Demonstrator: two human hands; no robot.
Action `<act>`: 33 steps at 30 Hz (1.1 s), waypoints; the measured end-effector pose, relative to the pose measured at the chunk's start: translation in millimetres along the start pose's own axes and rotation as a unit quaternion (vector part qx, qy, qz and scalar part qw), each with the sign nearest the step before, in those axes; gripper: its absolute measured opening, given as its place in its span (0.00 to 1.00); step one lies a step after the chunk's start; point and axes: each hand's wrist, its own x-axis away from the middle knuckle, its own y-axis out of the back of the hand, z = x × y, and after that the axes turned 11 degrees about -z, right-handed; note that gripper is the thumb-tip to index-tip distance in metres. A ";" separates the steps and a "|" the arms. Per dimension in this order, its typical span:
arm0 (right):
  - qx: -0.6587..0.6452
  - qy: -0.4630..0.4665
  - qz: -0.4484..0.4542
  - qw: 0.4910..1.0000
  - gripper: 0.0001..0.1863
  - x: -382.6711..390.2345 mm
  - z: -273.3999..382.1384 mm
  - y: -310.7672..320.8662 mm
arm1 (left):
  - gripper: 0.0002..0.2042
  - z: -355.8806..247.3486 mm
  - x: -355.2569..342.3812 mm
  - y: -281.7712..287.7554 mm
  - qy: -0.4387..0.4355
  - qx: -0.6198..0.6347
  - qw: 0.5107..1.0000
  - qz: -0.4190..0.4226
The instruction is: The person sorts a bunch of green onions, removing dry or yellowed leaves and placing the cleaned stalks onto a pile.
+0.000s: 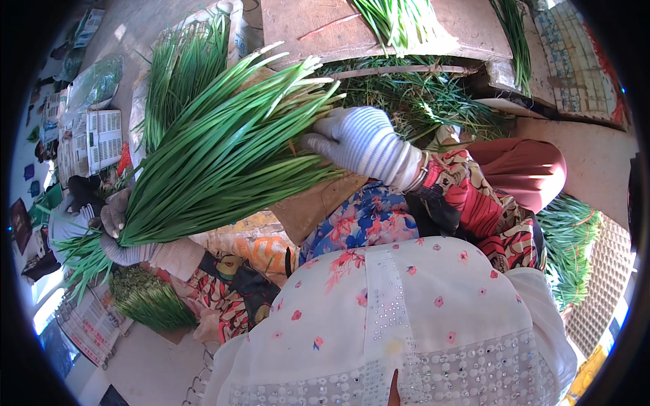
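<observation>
A large bunch of green garlic chives (223, 159) lies slantwise across my lap, with its pale stem ends at the upper right. My left hand (120, 220), in a grey and white knit glove, is closed around the leafy end, and some leaf tips (81, 257) hang out past it. At the stem end my right hand (362, 142), in a striped knit glove, grips the side of the bunch with curled fingers. Part of the right fingers is hidden among the stems.
Ahead stands a wooden board (305, 27) with loose chives (399, 24) on it; leafy scraps (426, 98) lie below. A pale crate (237, 27) holds more chives (186, 78). Tied bundles (569, 250) sit at the right, another bundle (152, 298) at lower left.
</observation>
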 end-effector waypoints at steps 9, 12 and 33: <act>-0.652 -0.079 0.245 0.713 0.10 18.8 57.2 33.7 | 0.08 -2.6 9.0 -21.5 -0.087 0.005 0.996 0.005; -0.651 0.254 0.262 0.665 0.08 18.3 30.2 79.5 | 0.13 -6.3 2.6 6.6 -0.067 0.015 0.997 -0.015; -0.101 0.334 -0.285 0.893 0.63 -3.5 94.5 41.2 | 0.13 25.7 -4.4 -138.7 -0.160 -0.160 0.970 -0.090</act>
